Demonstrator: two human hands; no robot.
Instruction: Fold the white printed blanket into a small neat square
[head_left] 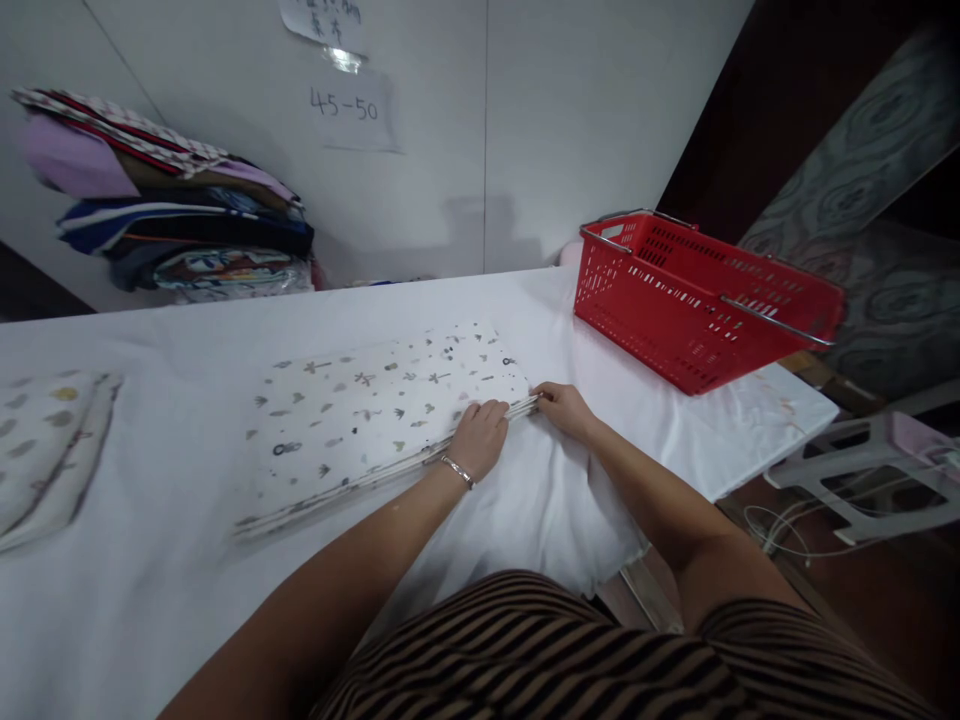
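Pressing the cloth at its edge, the left hand lies flat and open. The right hand seems to pinch the corner (fingers partly hidden) — keeping layers flush matters.

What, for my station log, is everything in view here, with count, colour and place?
printed cloth: 1, white with small dark motifs, folded, mid-table
second printed cloth: 1, white with coloured motifs, table's left edge
table: 1, white cover, across the view
basket: 1, red, metal handles, table's right end
fabric pile: 1, purple, blue, mixed, back left by the wall
paper notes: 2, white, on the wall
plastic frame: 1, white, floor at right
bracelet: 1, silver, left wrist
left hand: 1, bare, on the printed cloth's near edge
right hand: 1, bare, fingers at that cloth's right corner
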